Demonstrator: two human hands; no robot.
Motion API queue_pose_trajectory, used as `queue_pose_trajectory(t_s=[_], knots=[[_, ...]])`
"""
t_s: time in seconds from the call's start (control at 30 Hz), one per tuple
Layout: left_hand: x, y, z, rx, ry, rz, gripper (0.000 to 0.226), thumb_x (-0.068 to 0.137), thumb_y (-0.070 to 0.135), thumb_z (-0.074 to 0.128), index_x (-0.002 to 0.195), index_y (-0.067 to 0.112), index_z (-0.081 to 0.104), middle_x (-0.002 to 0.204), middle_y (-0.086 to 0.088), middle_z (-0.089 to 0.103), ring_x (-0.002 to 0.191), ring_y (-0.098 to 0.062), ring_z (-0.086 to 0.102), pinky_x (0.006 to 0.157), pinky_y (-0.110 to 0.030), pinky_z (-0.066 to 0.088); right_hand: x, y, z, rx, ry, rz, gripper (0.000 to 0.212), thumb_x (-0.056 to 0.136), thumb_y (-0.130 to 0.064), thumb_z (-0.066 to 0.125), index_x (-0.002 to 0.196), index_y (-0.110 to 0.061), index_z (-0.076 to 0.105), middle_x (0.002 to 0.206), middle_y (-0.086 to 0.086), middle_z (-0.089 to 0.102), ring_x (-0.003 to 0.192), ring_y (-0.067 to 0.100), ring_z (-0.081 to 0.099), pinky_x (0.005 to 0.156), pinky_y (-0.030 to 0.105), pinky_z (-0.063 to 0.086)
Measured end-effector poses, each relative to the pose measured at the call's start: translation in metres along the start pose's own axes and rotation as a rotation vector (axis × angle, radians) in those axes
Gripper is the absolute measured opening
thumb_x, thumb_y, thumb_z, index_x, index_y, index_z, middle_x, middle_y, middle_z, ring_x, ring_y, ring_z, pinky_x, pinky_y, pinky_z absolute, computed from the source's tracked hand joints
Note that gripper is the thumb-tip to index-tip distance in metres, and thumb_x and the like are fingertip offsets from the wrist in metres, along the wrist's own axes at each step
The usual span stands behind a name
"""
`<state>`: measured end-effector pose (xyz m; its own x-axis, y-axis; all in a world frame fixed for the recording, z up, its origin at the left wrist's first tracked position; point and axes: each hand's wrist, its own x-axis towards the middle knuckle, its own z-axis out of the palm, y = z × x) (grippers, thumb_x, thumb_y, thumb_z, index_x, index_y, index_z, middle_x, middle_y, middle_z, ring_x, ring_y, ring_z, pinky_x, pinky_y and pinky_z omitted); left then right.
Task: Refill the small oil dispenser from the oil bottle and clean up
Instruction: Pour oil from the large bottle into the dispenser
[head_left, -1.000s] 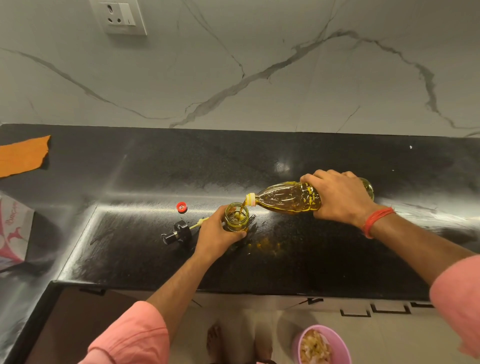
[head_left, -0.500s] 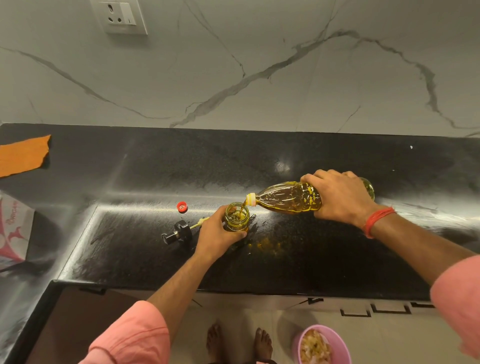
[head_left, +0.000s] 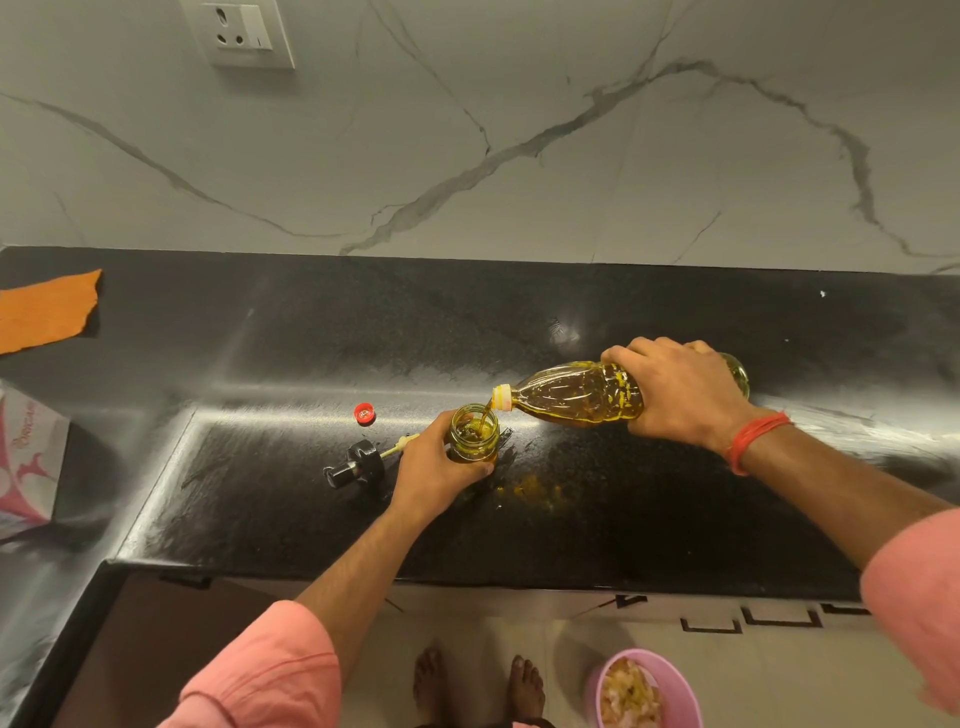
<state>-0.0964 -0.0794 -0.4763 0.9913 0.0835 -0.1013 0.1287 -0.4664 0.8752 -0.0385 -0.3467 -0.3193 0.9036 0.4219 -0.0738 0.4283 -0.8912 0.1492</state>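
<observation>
Right hand (head_left: 680, 397) grips tilted clear plastic oil bottle (head_left: 571, 397) — pouring into small glass dispenser jar (head_left: 472, 435), left hand (head_left: 434, 467) fingers wrapped round it.

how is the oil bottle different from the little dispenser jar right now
The oil bottle lies nearly level, tipped to pour; the dispenser jar stands upright on the counter. The bottle is long and tapered; the jar is short and wide-mouthed. The right hand grips the bottle's rear; the left hand grips the jar's side. Both are clear, uncapped and hold yellow oil.
</observation>
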Motion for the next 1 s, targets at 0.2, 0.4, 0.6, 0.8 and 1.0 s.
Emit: queue_pose_trajectory(t_s=[0.2, 0.4, 0.6, 0.8, 1.0], knots=[[-0.0001, 0.0000, 0.0000, 0.006, 0.000, -0.008, 0.065, 0.072, 0.021, 0.093, 0.129, 0.026, 0.061, 0.115, 0.014, 0.070, 0.108, -0.001, 0.062, 0.087, -0.005, 0.036, 0.0001, -0.0010, -0.0005, 0.006, -0.006, 0.003, 0.078, 0.071, -0.049, 0.082, 0.138, -0.034, 0.046, 0.119, -0.006, 0.062, 0.113, 0.019, 0.061, 0.095, 0.048, 0.050], [-0.0008, 0.0009, -0.0008, 0.011, -0.001, -0.009, 0.063, 0.072, 0.021, 0.092, 0.125, 0.031, 0.060, 0.109, 0.020, 0.067, 0.101, 0.012, 0.058, 0.085, -0.004, 0.036, 0.0000, -0.0015, -0.0012, 0.004, -0.009, 0.004, 0.079, 0.070, -0.048, 0.083, 0.138, -0.033, 0.046, 0.120, -0.006, 0.062, 0.113, 0.019, 0.060, 0.095, 0.048, 0.051], [-0.0005, 0.0018, -0.0011, 0.008, -0.006, -0.010, 0.064, 0.072, 0.021, 0.092, 0.127, 0.027, 0.061, 0.113, 0.017, 0.068, 0.102, 0.009, 0.059, 0.083, -0.001, 0.035, -0.0011, -0.0013, -0.0030, 0.011, -0.011, 0.002, 0.077, 0.072, -0.048, 0.082, 0.138, -0.033, 0.046, 0.121, -0.006, 0.062, 0.114, 0.019, 0.060, 0.096, 0.047, 0.050], [-0.0012, 0.0015, -0.0011, -0.003, -0.007, -0.013, 0.065, 0.072, 0.021, 0.092, 0.129, 0.025, 0.061, 0.118, 0.012, 0.070, 0.110, -0.002, 0.062, 0.086, -0.004, 0.035, -0.0013, -0.0008, -0.0030, 0.003, -0.003, 0.000, 0.078, 0.071, -0.048, 0.083, 0.138, -0.032, 0.047, 0.121, -0.006, 0.062, 0.114, 0.020, 0.060, 0.095, 0.048, 0.050], [-0.0009, 0.0010, -0.0013, -0.013, -0.001, -0.001, 0.064, 0.071, 0.021, 0.093, 0.127, 0.026, 0.062, 0.116, 0.012, 0.071, 0.111, -0.004, 0.064, 0.094, -0.016, 0.039, -0.0009, -0.0001, -0.0023, 0.004, 0.000, 0.000, 0.079, 0.070, -0.048, 0.083, 0.138, -0.033, 0.046, 0.120, -0.006, 0.062, 0.113, 0.020, 0.060, 0.094, 0.048, 0.050]])
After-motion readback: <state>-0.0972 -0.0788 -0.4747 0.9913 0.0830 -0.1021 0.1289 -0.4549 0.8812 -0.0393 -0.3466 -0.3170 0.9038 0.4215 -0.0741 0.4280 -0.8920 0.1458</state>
